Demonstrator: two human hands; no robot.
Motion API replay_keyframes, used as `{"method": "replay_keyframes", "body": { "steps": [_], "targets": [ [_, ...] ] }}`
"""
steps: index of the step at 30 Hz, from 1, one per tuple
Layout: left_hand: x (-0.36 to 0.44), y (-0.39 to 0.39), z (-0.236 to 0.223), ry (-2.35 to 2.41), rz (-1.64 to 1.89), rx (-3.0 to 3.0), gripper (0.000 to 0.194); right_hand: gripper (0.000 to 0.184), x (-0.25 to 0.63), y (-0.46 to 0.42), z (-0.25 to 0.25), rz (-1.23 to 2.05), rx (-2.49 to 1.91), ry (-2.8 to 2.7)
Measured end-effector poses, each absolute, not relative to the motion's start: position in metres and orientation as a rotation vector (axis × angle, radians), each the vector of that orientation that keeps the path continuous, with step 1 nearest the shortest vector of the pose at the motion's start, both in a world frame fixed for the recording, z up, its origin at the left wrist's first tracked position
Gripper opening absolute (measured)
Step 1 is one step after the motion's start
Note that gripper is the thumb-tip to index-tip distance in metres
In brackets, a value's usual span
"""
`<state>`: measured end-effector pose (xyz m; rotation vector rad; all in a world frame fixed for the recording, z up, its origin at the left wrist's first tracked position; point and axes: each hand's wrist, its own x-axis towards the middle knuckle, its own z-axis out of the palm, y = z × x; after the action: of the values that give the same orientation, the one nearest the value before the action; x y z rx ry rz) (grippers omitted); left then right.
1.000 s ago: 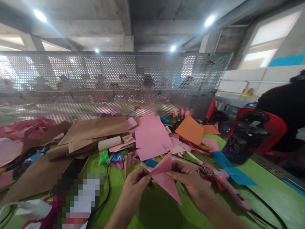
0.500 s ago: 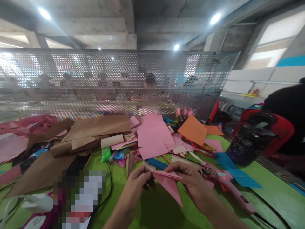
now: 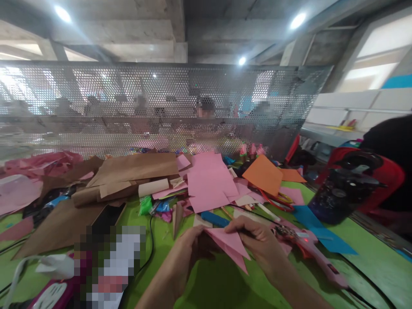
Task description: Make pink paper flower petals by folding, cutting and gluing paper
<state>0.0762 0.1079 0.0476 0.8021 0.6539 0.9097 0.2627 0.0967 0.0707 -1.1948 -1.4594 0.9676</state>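
A folded piece of pink paper (image 3: 229, 246) is held in the air over the green table (image 3: 215, 287), its pointed flaps hanging toward me. My left hand (image 3: 192, 246) pinches its left corner; the fingertips are partly hidden behind the paper. On the other side, my right hand (image 3: 252, 240) grips the upper right edge, thumb on top and fingers beneath. Just beyond the hands lies a blue tool handle (image 3: 215, 219). The pink glue gun (image 3: 310, 249), with a small red light on, rests right of my right hand.
Pink sheets (image 3: 210, 182), brown paper (image 3: 138, 167) and orange paper (image 3: 264, 175) pile up toward a perforated metal screen (image 3: 154, 94). A dark bottle (image 3: 337, 189) and blue paper (image 3: 323, 231) are at the right. A magenta power strip (image 3: 53, 296) with cords sits front left.
The pink paper has turned so more of its upper face shows, and its two flaps have spread apart. My right thumb has shifted further onto it.
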Motion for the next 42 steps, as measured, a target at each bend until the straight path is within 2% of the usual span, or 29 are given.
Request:
{"method": "replay_keyframes", "body": {
  "steps": [12, 15, 23, 30, 36, 39, 42],
  "targets": [
    [0.075, 0.111, 0.048, 0.789, 0.923, 0.954, 0.032, 0.023, 0.261, 0.093, 0.074, 0.718, -1.087, -1.705],
    [0.075, 0.113, 0.046, 0.813, 0.948, 0.992, 0.033, 0.021, 0.261, 0.093, 0.073, 0.788, -1.122, -1.679],
    [0.075, 0.113, 0.049, 0.955, 1.122, 0.976, 0.037, 0.025, 0.256, 0.088, 0.079, 1.252, -1.149, -1.403],
    [0.075, 0.117, 0.045, 0.96, 1.118, 0.987, 0.038, 0.026, 0.256, 0.096, 0.062, 1.195, -1.238, -1.449],
    [0.072, 0.113, 0.054, 1.05, 1.093, 1.503, 0.021, 0.019, 0.262, 0.097, 0.065, 1.172, -1.292, -1.481],
    [0.073, 0.109, 0.053, 1.05, 0.99, 1.718, 0.026, 0.016, 0.259, 0.094, 0.067, 1.207, -1.303, -1.517],
    [0.077, 0.109, 0.045, 0.996, 0.901, 1.603, 0.034, 0.015, 0.258, 0.093, 0.069, 1.22, -1.255, -1.495]
  ]
}}
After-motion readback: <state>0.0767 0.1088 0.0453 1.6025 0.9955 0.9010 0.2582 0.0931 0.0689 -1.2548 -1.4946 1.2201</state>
